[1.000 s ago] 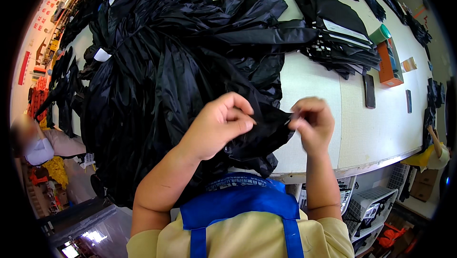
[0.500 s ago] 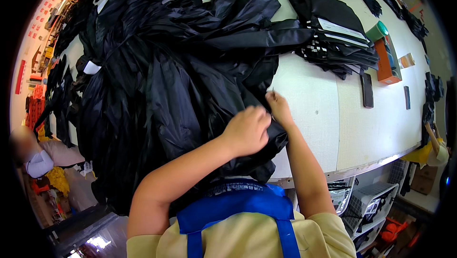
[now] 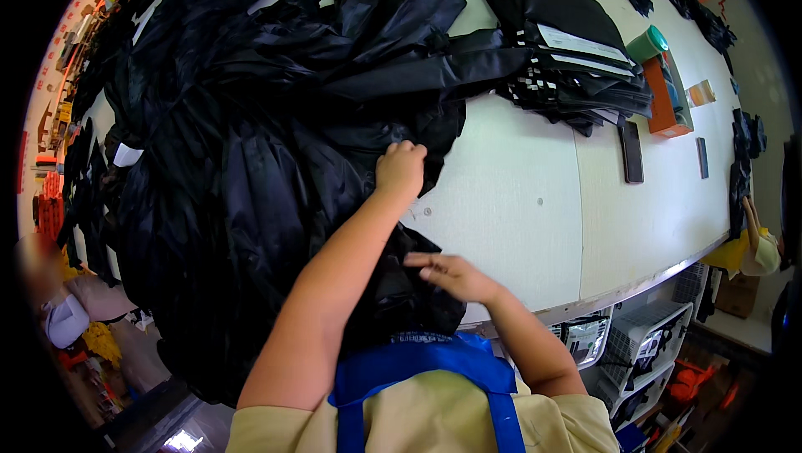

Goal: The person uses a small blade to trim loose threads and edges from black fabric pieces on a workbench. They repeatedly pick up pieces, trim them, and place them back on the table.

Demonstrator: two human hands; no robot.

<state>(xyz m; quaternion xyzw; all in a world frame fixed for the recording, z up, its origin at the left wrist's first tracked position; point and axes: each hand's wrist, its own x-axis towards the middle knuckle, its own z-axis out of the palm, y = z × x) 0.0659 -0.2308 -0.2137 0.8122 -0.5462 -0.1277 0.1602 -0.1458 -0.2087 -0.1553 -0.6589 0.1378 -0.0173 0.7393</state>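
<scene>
A large heap of shiny black fabric [image 3: 259,160], gathered in long folds, covers the left and middle of the white table [image 3: 510,211]. My left hand [image 3: 401,169] is reached forward at the heap's right edge, its fingers curled into a fold of the black fabric. Lower down, nearer my body, my right hand [image 3: 453,276] has its fingers stretched toward the left over a black flap of the same heap. Slight blur softens that hand, and it grips nothing I can see.
Behind the heap's right side lies a stack of flat black pieces [image 3: 568,43] with white papers. Beyond are a dark phone [image 3: 631,152], an orange box [image 3: 667,102] and a green-topped roll [image 3: 647,43]. White wire baskets [image 3: 647,344] stand below the table edge. Other people are at both sides.
My left hand has moved forward and up along the fabric's edge. My right hand has come back toward my body, its fingers now straightened. The view has shifted slightly.
</scene>
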